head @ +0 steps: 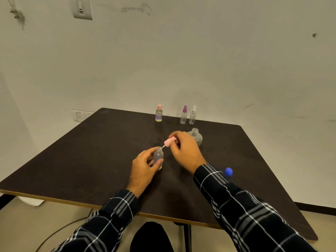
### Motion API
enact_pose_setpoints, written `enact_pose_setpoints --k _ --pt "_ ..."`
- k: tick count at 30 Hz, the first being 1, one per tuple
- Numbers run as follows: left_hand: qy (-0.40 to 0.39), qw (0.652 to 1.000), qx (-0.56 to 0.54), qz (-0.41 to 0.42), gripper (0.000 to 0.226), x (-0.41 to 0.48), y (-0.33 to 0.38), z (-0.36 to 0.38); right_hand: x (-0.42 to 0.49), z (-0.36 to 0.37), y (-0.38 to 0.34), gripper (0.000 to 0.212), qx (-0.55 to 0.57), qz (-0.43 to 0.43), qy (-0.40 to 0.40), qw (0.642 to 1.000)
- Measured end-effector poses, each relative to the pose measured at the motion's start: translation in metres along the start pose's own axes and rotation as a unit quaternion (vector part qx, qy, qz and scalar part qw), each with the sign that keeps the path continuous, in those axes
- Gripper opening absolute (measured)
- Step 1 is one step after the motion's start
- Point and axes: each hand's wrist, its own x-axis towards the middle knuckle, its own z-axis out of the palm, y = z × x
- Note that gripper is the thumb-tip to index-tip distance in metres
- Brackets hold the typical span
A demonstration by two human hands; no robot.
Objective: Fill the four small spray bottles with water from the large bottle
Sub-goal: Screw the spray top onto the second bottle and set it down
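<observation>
My left grip [143, 168] clamped round small bottle [158, 157], upright on tabletop [91, 160]. My right grip [185, 150] pinches pink spray cap [170, 141], just up-right of bottle mouth; tube slants down-left, tip at mouth.

- An off-white wall [181, 60] fills the back, with dark smudges [18, 15] at its upper left.
- A switch plate [82, 8] sits high on the wall. A second plate [80, 115] sits low, behind the table's far left corner.
- A dark table [81, 160] with a pale edge has a dark leg [187, 237] under it.
- The floor [21, 224] is beige, with a thin cable [60, 230] lying on it.
- A dark baseboard [316, 206] runs along the lower right.
</observation>
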Motion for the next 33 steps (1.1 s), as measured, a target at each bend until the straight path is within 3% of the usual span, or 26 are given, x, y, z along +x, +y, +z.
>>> enact_pose_setpoints --k 5,11,15,19,23,25,28,31,33 --pt "0.007 1.000 0.000 -0.007 0.050 0.000 0.002 -0.001 0.012 0.022 -0.013 0.020 -0.038 0.026 -0.085 0.995" --pt "0.012 0.999 0.009 -0.029 0.049 0.001 0.003 0.001 0.017 0.027 -0.015 0.021 -0.010 0.062 -0.116 0.991" --pt "0.007 0.999 0.033 -0.022 0.053 0.002 0.001 0.002 0.019 0.026 -0.011 0.010 -0.013 0.090 -0.083 0.992" --pt "0.008 0.999 0.036 -0.020 0.049 0.003 0.000 0.001 0.017 0.029 -0.010 0.027 -0.065 0.114 -0.079 0.988" --pt "0.007 0.999 0.021 -0.023 0.045 0.002 -0.001 0.001 0.011 0.028 -0.007 0.053 0.005 0.087 -0.079 0.993" --pt "0.006 1.000 0.013 -0.023 0.047 0.001 0.000 0.001 0.008 0.029 -0.005 0.041 0.022 0.053 -0.090 0.994" --pt "0.003 1.000 0.015 -0.018 0.051 0.002 0.001 0.000 0.007 0.030 -0.004 0.015 0.023 0.082 -0.053 0.995" --pt "0.006 1.000 0.021 -0.016 0.049 0.001 0.000 0.000 0.007 0.034 -0.001 0.032 -0.019 0.108 -0.037 0.993" --pt "0.005 0.999 0.036 -0.009 0.047 0.001 0.000 0.000 0.005 0.036 -0.002 0.033 0.023 0.107 -0.034 0.993"
